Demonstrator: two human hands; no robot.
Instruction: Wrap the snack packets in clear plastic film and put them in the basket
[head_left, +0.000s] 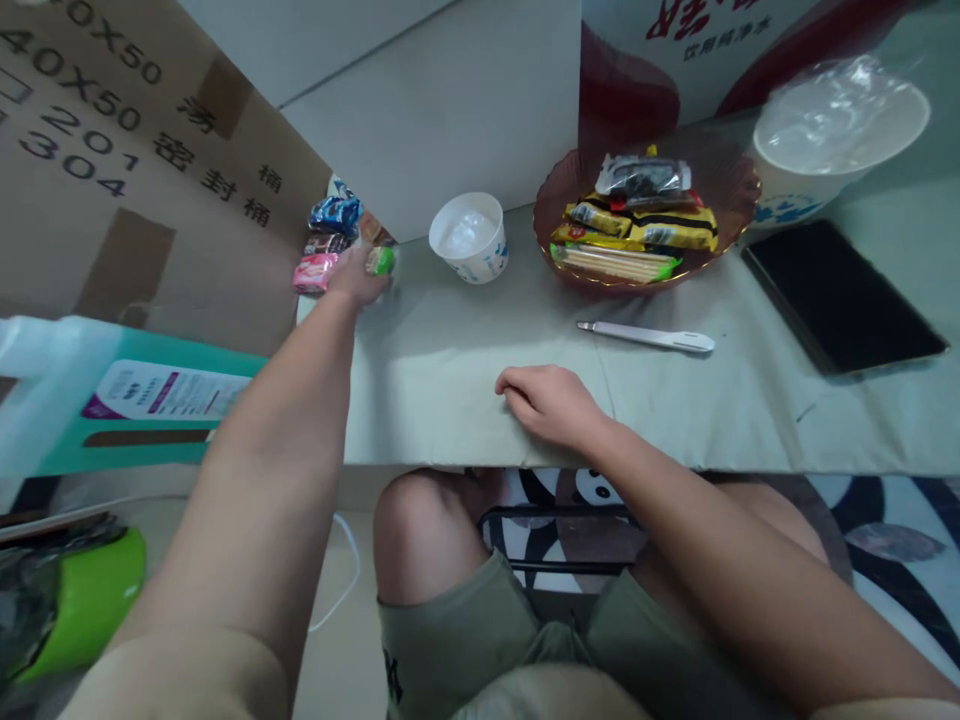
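Note:
At the table's far left, my left hand (360, 277) closes on a small snack packet (381, 261) with a green end; the rest of it is hidden by fingers. Beside that hand lie a blue packet (335, 214) and a pink packet (315, 271), with a dark one between them. My right hand (551, 402) rests near the table's front edge, loosely fisted, with nothing visible in it. Behind it lies a white-handled knife-like tool (649, 337). A glass bowl (551, 215) holds yellow packets (671, 228) and a packet of sticks (615, 263) with green ends.
A white paper cup (480, 262) stands between my left hand and the bowl. At the right are a large paper tub (806, 155) with clear plastic in it and a dark tablet (844, 295). A cardboard box (217, 215) and a green-liquid jug (52, 410) flank the left side.

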